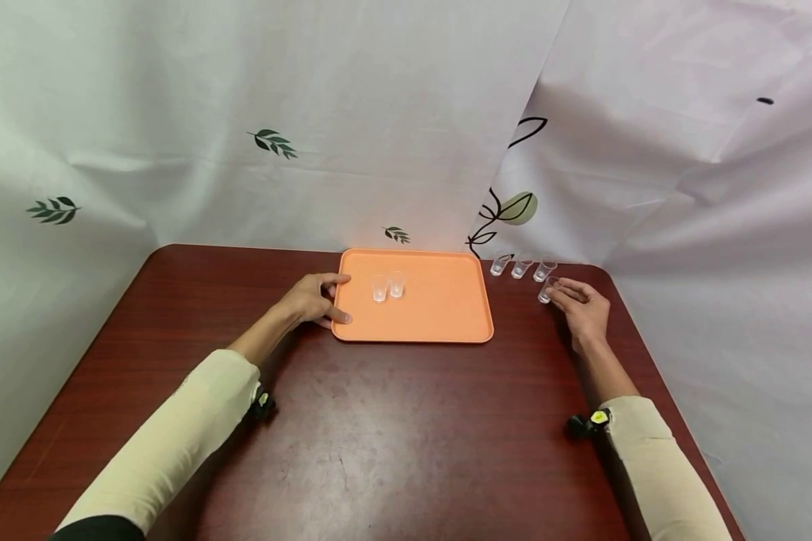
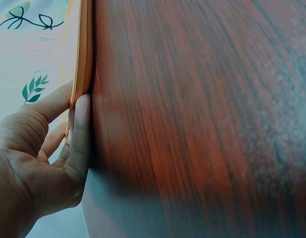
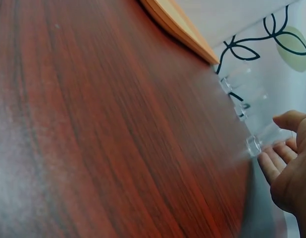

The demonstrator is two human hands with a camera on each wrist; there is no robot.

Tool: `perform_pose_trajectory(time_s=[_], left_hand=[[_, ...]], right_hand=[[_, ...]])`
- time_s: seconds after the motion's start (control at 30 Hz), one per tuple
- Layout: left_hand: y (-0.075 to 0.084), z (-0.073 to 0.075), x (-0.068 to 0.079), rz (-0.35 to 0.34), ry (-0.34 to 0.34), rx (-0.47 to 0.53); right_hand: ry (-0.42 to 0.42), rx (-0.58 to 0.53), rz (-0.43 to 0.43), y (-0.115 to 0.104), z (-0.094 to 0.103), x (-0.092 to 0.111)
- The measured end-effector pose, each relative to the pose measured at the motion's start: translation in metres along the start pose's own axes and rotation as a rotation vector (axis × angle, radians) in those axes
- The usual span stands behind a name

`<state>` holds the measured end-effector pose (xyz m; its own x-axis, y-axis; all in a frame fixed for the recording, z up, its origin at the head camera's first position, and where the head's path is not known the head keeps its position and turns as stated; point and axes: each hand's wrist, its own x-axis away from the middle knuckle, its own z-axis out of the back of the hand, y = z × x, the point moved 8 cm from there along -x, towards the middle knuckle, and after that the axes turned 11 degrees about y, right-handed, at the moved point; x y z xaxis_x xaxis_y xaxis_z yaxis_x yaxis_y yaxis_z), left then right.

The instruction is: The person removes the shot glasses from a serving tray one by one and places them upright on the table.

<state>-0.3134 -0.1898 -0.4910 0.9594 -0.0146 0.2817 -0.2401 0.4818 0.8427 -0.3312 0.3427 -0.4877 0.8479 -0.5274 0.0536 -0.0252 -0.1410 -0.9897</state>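
Observation:
An orange rectangular tray [image 1: 440, 300] lies at the back of the table, with two clear shot glasses standing close together on it, a left glass [image 1: 379, 289] and a right glass [image 1: 396, 285]. My left hand [image 1: 311, 299] grips the tray's left end, thumb and a finger over the rim; the left wrist view shows this hand [image 2: 49, 153] at the tray's edge [image 2: 82, 54]. To the right of the tray, my right hand [image 1: 585, 308] holds a clear shot glass [image 1: 546, 291] between thumb and fingers. In the right wrist view, that glass [image 3: 254, 146] sits low by the fingertips.
Several more shot glasses stand in a row along the back edge, from the near-tray glass [image 1: 499, 264] past the middle glass [image 1: 521, 267] to the right glass [image 1: 544, 269]. A white patterned curtain [image 1: 392, 135] hangs behind the dark wooden table [image 1: 406, 421].

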Motion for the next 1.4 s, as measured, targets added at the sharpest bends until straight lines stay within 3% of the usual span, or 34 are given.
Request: perform_pose_trajectory(time_s=[0.5,1.17,1.4], left_hand=[[-0.001,0.0,-0.001,0.003,0.008,-0.01],[-0.002,0.0,-0.003,-0.003,0.014,-0.013],[-0.001,0.0,-0.003,0.002,0.017,-0.019]], right_hand=[[0.041,0.042,-0.039,0.003,0.004,-0.005],[0.053,0.084,-0.054,0.001,0.017,0.011],[0.056,0.187,-0.049,0.002,0.021,0.017]])
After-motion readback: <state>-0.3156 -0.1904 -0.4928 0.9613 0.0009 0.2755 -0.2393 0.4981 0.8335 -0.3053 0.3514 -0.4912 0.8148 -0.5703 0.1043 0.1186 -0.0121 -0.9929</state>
